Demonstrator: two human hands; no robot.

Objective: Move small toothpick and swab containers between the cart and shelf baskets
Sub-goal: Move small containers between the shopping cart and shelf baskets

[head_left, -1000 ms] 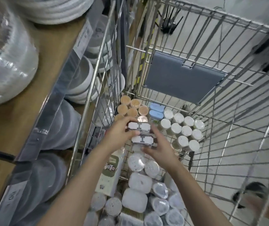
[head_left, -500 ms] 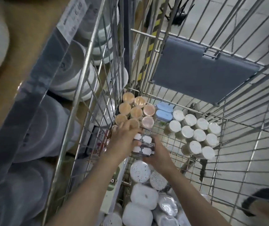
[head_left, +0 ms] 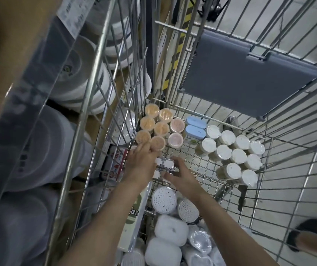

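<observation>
At frame centre, inside the wire cart (head_left: pixel 207 120), the small clear rectangular containers with white labels (head_left: pixel 164 164) lie stacked between both hands, long axis left-right: left hand (head_left: pixel 141 163) grips their left end, right hand (head_left: pixel 180 174) spread-fingered alongside.

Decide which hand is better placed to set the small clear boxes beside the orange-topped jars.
Left, probably: the left hand already lies against the orange-topped jars, touching the clear boxes; the right hand sits nearer the viewer.
</observation>
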